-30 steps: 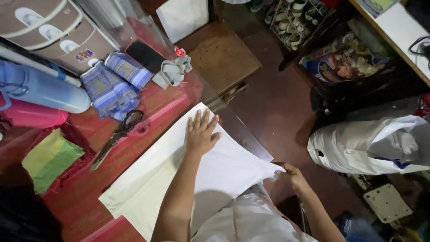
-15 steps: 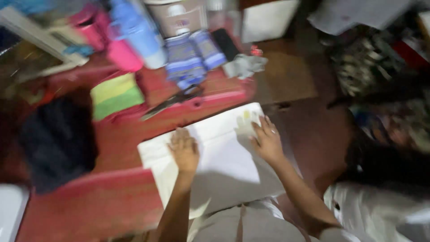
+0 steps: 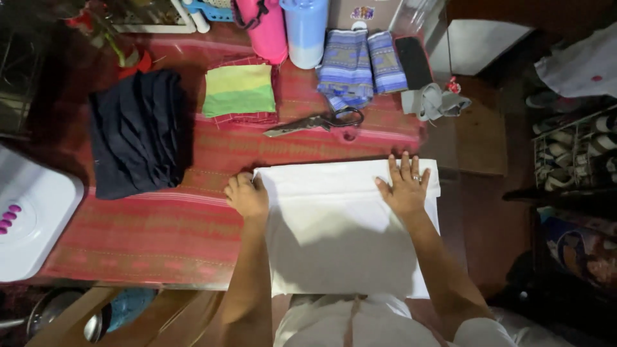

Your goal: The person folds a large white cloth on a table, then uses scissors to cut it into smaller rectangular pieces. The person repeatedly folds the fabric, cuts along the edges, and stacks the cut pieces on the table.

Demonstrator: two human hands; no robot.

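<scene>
While hands press one white cloth (image 3: 340, 231) (flat) | scissors (image 3: 318, 121): one

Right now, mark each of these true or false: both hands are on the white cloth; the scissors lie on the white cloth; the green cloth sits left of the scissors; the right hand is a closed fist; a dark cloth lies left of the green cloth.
1. Both hands are on the white cloth. True: the left hand is at its left edge, the right hand near its top right corner.
2. The scissors lie on the white cloth. False: they lie on the red mat, above the cloth.
3. The green cloth sits left of the scissors. True.
4. The right hand is a closed fist. False: it lies flat, fingers spread.
5. A dark cloth lies left of the green cloth. True.
</scene>
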